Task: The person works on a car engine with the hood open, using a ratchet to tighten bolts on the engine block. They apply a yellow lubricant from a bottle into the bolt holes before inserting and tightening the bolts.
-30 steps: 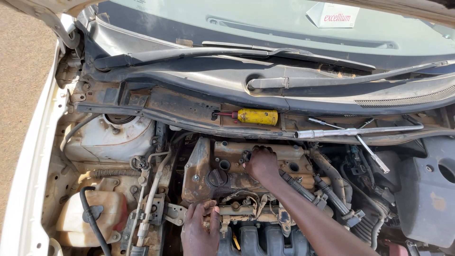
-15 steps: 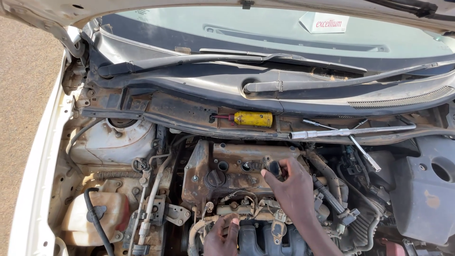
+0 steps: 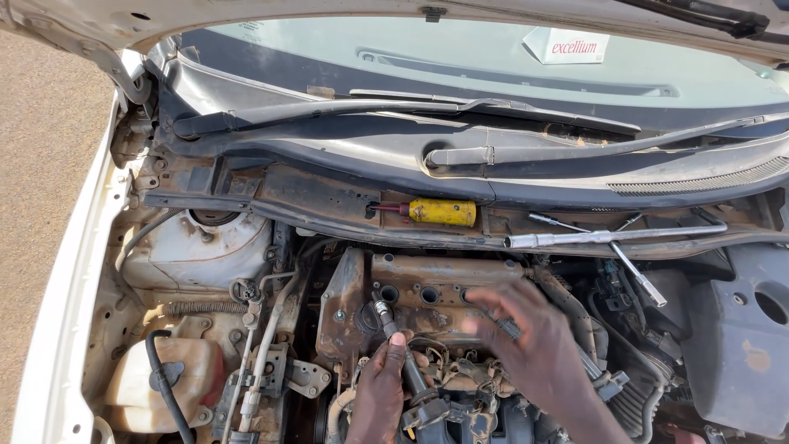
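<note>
- Two hands work over a rusty engine cover (image 3: pixel 436 284).
- Left hand (image 3: pixel 382 390): fingers clamped on a spark plug (image 3: pixel 393 327), tilted above the cover's left hole.
- Right hand (image 3: pixel 530 349): blurred; grip unclear.
- Yellow-handled screwdriver (image 3: pixel 440 211) lies behind.

A yellow-handled screwdriver (image 3: pixel 436 211) and a socket wrench (image 3: pixel 612 238) rest on the cowl.

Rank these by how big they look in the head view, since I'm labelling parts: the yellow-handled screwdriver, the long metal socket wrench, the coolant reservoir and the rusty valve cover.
1. Rusty valve cover, though the hands hide part of it
2. Coolant reservoir, partly cut off by the frame edge
3. Long metal socket wrench, the longest but thin
4. Yellow-handled screwdriver
</note>
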